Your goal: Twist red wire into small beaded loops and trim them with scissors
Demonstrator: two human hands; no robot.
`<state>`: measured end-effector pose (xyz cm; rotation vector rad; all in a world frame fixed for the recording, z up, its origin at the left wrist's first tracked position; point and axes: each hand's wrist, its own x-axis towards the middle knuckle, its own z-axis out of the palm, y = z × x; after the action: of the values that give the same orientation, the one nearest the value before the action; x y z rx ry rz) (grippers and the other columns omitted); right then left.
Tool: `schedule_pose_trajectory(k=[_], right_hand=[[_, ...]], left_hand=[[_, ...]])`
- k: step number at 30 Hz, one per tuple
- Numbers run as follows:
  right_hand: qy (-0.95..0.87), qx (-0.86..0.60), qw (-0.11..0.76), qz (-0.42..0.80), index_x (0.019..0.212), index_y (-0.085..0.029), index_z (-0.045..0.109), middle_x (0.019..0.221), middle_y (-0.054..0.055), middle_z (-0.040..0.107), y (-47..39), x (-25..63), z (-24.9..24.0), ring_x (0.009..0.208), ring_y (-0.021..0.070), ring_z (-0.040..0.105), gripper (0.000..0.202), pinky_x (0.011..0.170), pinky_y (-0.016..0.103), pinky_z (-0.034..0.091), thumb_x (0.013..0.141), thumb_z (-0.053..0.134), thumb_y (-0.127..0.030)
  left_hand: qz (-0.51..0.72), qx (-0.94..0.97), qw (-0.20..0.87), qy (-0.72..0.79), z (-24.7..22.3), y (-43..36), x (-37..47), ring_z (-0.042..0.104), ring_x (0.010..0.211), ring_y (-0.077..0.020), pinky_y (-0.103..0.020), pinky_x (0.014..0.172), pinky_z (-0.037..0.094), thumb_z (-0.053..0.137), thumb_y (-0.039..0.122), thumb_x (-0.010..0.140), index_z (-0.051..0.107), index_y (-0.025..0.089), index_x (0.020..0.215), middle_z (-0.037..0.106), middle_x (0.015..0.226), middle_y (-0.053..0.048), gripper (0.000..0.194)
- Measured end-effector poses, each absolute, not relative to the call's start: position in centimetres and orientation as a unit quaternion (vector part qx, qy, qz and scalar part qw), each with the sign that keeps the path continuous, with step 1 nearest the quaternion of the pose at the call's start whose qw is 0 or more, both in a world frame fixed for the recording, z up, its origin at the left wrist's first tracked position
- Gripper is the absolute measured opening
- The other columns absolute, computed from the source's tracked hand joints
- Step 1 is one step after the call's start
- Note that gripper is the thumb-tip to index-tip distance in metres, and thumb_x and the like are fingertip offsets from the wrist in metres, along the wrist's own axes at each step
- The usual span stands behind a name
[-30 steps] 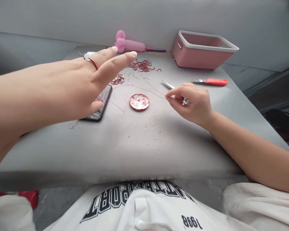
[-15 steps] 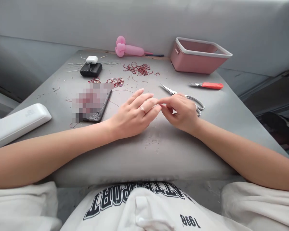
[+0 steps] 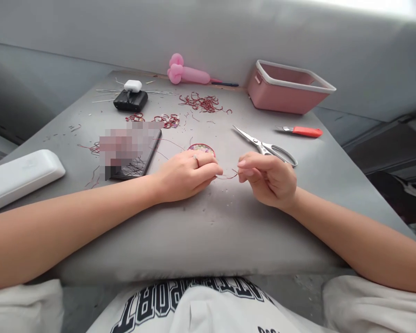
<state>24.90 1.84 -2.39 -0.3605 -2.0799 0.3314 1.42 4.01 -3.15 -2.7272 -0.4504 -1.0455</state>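
Observation:
A thin red wire [image 3: 229, 177] spans the small gap between my two hands, curving slightly. My left hand [image 3: 185, 175], with a ring on one finger, is closed and pinches one end, its fingertips partly hidden. The other end is between the thumb and forefinger of my right hand [image 3: 272, 180]. Just behind my left hand is a round red-rimmed piece with small pale and coloured bits [image 3: 201, 148], partly covered by the fingers. Metal scissors [image 3: 258, 144] lie behind my right hand, blades pointing away to the left.
A red-handled utility knife [image 3: 307, 132] and a pink bin [image 3: 280, 95] are at right. Curled red wire pieces [image 3: 203, 102], a pink balloon [image 3: 194, 75] and a black box [image 3: 131, 100] with a white case [image 3: 132, 86] lie farther back. At left are a dark tray [image 3: 138, 169], partly blurred, and a white case [image 3: 27, 175].
My hands, which were touching, are now apart with the wire stretched between them. My left fingers have curled in, and the red-rimmed piece shows behind them. The view has shifted slightly.

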Motion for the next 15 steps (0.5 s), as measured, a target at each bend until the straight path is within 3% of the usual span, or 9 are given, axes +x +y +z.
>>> schedule_pose_trajectory(k=[3,7,10,13,15], right_hand=[[-0.841,-0.15,0.494,0.164,0.12,-0.027,0.058,0.072,-0.002,0.061,1.7,24.9,-2.5,0.063,0.0126,0.063,0.027,0.062,0.029,0.055,0.099,0.049,-0.013],[-0.786,-0.221,0.525,0.24,0.112,-0.029,0.058,0.079,-0.002,0.061,1.4,24.5,-2.1,0.063,0.0121,0.063,0.018,0.061,0.029,0.057,0.095,0.065,-0.028],[-0.683,-0.289,0.537,0.403,0.108,-0.03,0.055,0.094,0.0,0.058,1.3,24.1,-1.3,0.069,0.0126,0.063,0.034,0.061,0.03,0.059,0.086,0.074,-0.047],[-0.538,-0.359,0.505,0.572,0.105,-0.026,0.058,0.102,0.004,0.059,1.4,23.7,-0.4,0.083,0.0179,0.067,0.048,0.073,0.035,0.062,0.08,0.068,-0.066],[-0.48,-0.38,0.469,0.637,0.098,-0.022,0.062,0.099,0.007,0.063,1.5,23.5,-0.1,0.088,0.0206,0.067,0.045,0.08,0.037,0.062,0.081,0.066,-0.063]], left_hand=[[-0.393,-0.907,0.07,-0.132,-3.0,4.1,1.4,0.068,0.076,-0.0148,-0.028,0.072,0.054,0.052,0.019,0.099,0.066,0.019,0.096,0.074,0.085,-0.004,0.014],[-0.406,-0.903,-0.013,-0.14,-3.0,4.1,1.3,0.07,0.081,-0.0132,-0.024,0.076,0.056,0.055,0.023,0.1,0.067,0.019,0.098,0.074,0.089,-0.005,0.013],[-0.41,-0.898,-0.052,-0.154,-3.2,4.0,1.2,0.07,0.081,-0.012,-0.022,0.076,0.056,0.057,0.02,0.099,0.067,0.018,0.099,0.073,0.091,-0.005,0.011],[-0.415,-0.891,-0.06,-0.172,-3.3,3.8,1.2,0.069,0.081,-0.011,-0.02,0.074,0.055,0.057,0.018,0.098,0.066,0.019,0.097,0.072,0.089,-0.003,0.009],[-0.416,-0.889,-0.059,-0.182,-3.3,3.7,1.2,0.069,0.081,-0.0101,-0.019,0.073,0.055,0.056,0.019,0.098,0.065,0.02,0.094,0.07,0.087,-0.002,0.009]])
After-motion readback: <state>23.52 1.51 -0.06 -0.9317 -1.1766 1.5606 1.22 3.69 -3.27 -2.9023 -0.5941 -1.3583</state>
